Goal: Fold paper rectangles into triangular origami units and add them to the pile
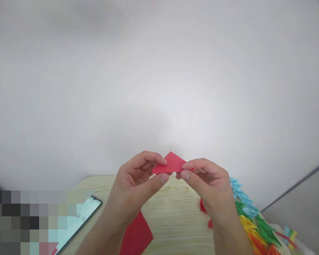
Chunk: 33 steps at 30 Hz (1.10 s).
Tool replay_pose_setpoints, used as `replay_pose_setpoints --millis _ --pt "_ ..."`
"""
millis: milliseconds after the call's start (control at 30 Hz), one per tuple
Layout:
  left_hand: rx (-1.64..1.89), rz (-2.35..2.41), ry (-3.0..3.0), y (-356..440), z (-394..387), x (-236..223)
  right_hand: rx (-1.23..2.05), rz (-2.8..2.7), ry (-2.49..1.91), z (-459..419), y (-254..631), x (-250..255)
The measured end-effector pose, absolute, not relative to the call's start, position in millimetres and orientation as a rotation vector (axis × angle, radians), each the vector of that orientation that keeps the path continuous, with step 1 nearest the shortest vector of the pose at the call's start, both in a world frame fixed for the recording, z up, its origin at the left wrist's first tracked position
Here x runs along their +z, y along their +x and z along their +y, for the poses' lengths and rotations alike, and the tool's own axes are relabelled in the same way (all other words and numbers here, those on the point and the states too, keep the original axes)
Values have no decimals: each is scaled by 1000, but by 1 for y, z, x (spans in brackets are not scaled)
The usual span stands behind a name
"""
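Observation:
A small sheet of red paper (172, 163), folded into a triangle with its point upward, is held up above the table. My left hand (139, 180) pinches its left corner and lower edge between thumb and fingers. At the opposite corner, my right hand (206, 180) grips the paper the same way. Both hands are closed on it, and the fingers behind the paper are partly hidden. Below my left wrist lies more flat red paper (138, 235), partly covered by the forearm.
The light wooden table (175, 216) meets a white wall (159, 88). A phone (81, 216) with a lit screen lies at left, beside a blurred-out patch. Folded paper pieces in blue (241, 194), green (267, 228), yellow and orange line the right edge. Small red pieces (202, 206) sit by my right wrist.

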<state>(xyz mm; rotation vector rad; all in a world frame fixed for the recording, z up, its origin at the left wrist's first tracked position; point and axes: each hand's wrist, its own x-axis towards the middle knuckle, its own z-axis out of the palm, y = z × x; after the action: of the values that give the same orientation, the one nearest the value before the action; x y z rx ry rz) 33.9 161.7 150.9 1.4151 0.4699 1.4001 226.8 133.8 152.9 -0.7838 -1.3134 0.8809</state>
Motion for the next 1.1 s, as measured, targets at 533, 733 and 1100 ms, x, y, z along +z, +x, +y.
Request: replay_pose_setpoints --millis 533,733,1100 --pt "1486 622 1649 29 161 156 748 -1431 -778 135 223 154" --pt "1526 693 1654 30 157 159 805 -1404 -847 131 220 161" --pt "1580 736 1592 33 156 157 866 -1252 -846 135 213 160"
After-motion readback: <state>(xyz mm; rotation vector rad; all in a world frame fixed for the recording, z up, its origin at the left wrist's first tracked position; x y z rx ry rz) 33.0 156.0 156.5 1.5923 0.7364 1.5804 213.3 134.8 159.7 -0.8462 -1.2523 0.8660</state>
